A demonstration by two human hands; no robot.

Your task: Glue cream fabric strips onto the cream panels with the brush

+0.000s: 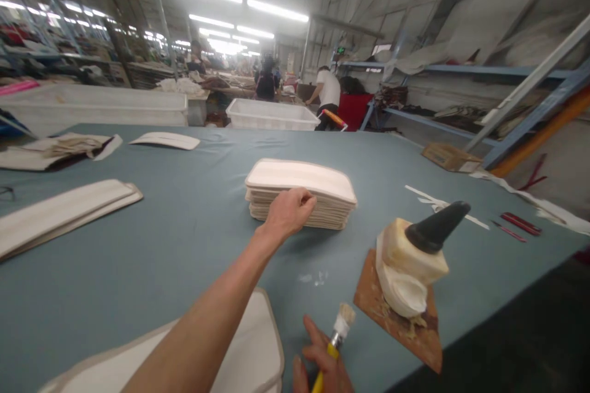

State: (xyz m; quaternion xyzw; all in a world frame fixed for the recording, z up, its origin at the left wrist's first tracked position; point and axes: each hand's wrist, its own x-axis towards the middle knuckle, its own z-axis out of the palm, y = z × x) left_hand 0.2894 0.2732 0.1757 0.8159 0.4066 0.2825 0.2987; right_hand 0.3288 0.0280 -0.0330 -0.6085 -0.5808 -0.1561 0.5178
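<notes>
A thick stack of pale curved panels (299, 177) lies at mid-table. My left hand (290, 212) reaches to its near edge, fingers pinched together at the top panel; whether they grip it is hard to see. Low in the view, my right hand (322, 359) holds a yellow-handled brush (332, 347), its bristles whitish and pointing up and away. Right of it, a cream glue container (410, 258) with a black cone nozzle stands on a brown board (369, 285). Beneath my left forearm lie larger pale panels (251, 344), partly hidden by the arm.
On the blue-green table (193, 245), long panels (64, 212) and folded pieces (55, 150) lie at left, a single panel (166, 140) farther back. White strips (447, 204) and red tools (520, 223) lie right. White bins (271, 114) and people (328, 89) are beyond.
</notes>
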